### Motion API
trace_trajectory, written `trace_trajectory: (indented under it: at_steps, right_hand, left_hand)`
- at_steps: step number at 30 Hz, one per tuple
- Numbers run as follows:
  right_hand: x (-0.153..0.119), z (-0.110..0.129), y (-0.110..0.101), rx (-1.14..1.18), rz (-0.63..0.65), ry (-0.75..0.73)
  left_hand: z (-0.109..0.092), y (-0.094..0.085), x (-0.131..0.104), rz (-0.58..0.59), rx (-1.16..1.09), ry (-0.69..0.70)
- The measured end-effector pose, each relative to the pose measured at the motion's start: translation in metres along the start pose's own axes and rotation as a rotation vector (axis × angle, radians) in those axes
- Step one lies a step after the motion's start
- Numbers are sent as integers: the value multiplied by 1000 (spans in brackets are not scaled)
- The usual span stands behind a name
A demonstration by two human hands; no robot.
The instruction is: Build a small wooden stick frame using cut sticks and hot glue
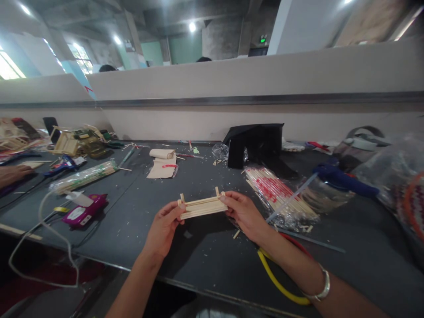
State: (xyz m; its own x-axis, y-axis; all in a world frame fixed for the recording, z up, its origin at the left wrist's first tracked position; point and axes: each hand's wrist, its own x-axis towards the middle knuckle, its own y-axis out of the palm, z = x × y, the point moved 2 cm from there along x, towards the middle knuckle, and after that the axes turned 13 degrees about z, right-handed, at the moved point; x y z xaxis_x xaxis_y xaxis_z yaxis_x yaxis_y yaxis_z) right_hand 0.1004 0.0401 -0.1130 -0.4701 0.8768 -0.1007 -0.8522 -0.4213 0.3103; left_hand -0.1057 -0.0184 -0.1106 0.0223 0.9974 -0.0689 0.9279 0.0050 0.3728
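A small frame of pale wooden sticks [203, 207] is held level above the dark table, with short posts standing up near both ends. My left hand [168, 223] pinches its left end between thumb and fingers. The right end is gripped the same way by my right hand [243, 212]. To the right of that hand lies a plastic-wrapped bundle of sticks with red marks [274, 192]. A blue glue gun [344, 179] rests farther right, with a clear glue stick pointing out toward my right forearm.
On the dark table [132, 238] are a magenta device [85, 211] with a cable, a wrapped stick bundle [86, 176], a brown paper roll [162, 163] and a black folded object [256, 143]. Another person's hand [15, 174] is at the far left. A yellow tube [278, 282] hangs near the front edge.
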Motion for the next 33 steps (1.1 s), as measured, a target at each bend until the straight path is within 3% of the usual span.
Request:
trace_trajectory:
  at_steps: [33]
  right_hand:
    - [5, 5, -1, 203, 68, -79]
  left_hand:
    - [1, -8, 5, 73, -112, 35]
